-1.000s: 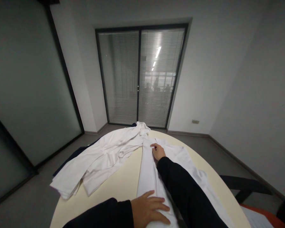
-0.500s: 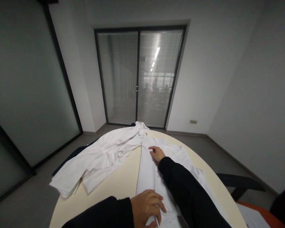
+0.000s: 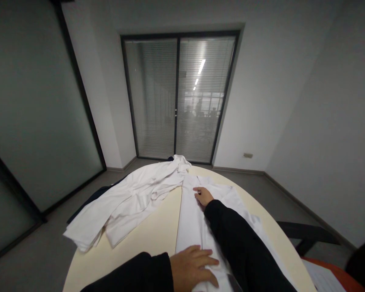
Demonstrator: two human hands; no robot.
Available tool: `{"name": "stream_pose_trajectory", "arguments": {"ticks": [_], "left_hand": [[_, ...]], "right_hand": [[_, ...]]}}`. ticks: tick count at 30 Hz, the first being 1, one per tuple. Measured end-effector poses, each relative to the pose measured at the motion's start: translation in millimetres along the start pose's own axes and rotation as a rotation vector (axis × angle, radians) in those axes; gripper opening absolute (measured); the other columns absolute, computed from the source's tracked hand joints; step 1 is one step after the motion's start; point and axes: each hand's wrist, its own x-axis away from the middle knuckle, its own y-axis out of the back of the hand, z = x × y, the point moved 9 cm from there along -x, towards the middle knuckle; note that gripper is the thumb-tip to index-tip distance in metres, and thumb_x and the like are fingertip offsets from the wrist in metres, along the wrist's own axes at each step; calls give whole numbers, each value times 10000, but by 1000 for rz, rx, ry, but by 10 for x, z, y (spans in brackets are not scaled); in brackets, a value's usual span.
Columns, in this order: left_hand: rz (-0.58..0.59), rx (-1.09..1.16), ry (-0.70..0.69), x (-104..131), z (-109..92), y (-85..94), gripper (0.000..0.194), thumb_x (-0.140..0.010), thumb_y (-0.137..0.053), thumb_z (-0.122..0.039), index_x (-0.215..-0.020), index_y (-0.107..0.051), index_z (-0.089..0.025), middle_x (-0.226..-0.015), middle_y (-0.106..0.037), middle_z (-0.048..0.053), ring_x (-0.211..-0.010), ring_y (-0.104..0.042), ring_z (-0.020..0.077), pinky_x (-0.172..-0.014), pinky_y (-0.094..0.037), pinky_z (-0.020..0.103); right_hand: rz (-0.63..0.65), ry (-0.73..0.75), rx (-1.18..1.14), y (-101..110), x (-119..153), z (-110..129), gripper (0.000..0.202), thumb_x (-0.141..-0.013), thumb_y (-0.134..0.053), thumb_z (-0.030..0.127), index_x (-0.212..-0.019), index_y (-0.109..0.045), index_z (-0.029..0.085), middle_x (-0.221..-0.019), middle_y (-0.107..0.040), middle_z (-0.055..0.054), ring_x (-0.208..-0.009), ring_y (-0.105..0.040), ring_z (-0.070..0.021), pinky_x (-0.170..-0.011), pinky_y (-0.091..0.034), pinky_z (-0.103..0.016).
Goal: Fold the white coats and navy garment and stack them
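A white shirt (image 3: 188, 223), folded lengthwise along its left side, lies flat on a cream round table (image 3: 153, 231). Low in the picture, my left hand (image 3: 195, 267) rests on the near part of this shirt with fingers spread. Farther up, my right hand (image 3: 204, 196) touches the shirt's far end. Its fingers are bent, with a gap between index finger and thumb; I see no cloth pinched there. My right sleeve covers much of the shirt's right half. A second white garment (image 3: 134, 198) lies rumpled on the table's left.
Dark cloth (image 3: 93, 202) shows under the rumpled garment at the left edge. To the right of the table stand a dark chair arm (image 3: 307, 233) and an orange surface (image 3: 337, 271) with white paper (image 3: 322, 278). A dark flat object (image 3: 233, 283) lies by my right forearm.
My left hand has shifted slightly right, and its fingers have gone from curled to spread flat on the shirt. The right hand has moved barely to the right.
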Motion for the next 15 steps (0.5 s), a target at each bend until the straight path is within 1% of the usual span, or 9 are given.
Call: {"name": "stream_pose_trajectory", "arguments": {"ticks": [2, 3, 5, 6, 8, 10, 11, 13, 15], "left_hand": [[25, -29, 30, 5, 11, -33, 415, -961, -434, -408, -1345, -471, -253, -1525, -342, 80, -1406, -287, 307, -1113, -295, 523], [28, -45, 48, 5, 18, -41, 450, -963, -428, -403, -1388, -429, -255, -1539, -309, 92, -1408, -275, 324, -1109, -292, 543], [25, -78, 70, 5, 21, -50, 488, -964, -422, -397, -1431, -378, -261, -1551, -271, 107, -1408, -259, 345, -1100, -289, 571], [19, -93, 75, 4, 20, -52, 490, -968, -412, -393, -1439, -367, -263, -1552, -267, 111, -1407, -258, 348, -1096, -290, 579], [13, -111, 69, 3, 13, -62, 485, -976, -391, -392, -1443, -360, -264, -1551, -267, 112, -1408, -260, 341, -1094, -294, 580], [22, -117, 58, 4, 8, -80, 492, -978, -386, -396, -1449, -347, -261, -1556, -253, 112, -1410, -257, 336, -1092, -298, 577], [29, -116, 54, 6, 7, -85, 501, -974, -397, -395, -1454, -338, -263, -1560, -240, 113, -1411, -250, 341, -1091, -299, 577], [25, -108, 64, 14, 14, -71, 541, -957, -443, -409, -1466, -312, -286, -1572, -201, 115, -1416, -205, 374, -1088, -282, 598], [-13, -86, 104, 30, 36, -13, 629, -920, -498, -466, -1483, -270, -305, -1585, -128, 125, -1418, -122, 424, -1080, -247, 639]], "right_hand": [[-7, 59, 34, 17, 38, 92, 396, -750, -583, 98, -1131, -678, 147, -1206, -611, -122, -1108, -582, -212, -982, -430, -312], [-17, 88, 46, 33, 64, 139, 421, -741, -593, 89, -1151, -670, 147, -1294, -558, -137, -1187, -532, -230, -1019, -402, -326], [-31, 165, 87, 45, 129, 246, 485, -759, -611, 122, -1241, -623, 182, -1444, -425, -130, -1300, -422, -261, -1075, -342, -370], [-13, 208, 124, 19, 167, 296, 499, -787, -614, 172, -1283, -593, 219, -1487, -376, -109, -1326, -386, -270, -1087, -322, -395], [55, 267, 211, -79, 236, 352, 481, -841, -601, 303, -1320, -558, 293, -1504, -371, -69, -1336, -368, -288, -1084, -305, -442], [115, 271, 279, -168, 276, 337, 449, -867, -571, 396, -1312, -561, 333, -1482, -416, -49, -1341, -362, -306, -1072, -300, -476], [122, 254, 292, -176, 279, 312, 444, -870, -564, 417, -1308, -564, 341, -1475, -429, -40, -1351, -350, -309, -1073, -295, -479], [96, 228, 312, -111, 262, 256, 452, -870, -559, 429, -1314, -556, 343, -1483, -420, -21, -1366, -329, -297, -1080, -286, -457], [47, 185, 339, 62, 222, 154, 461, -856, -579, 400, -1311, -557, 329, -1476, -428, -15, -1349, -355, -273, -1073, -304, -410]]}}
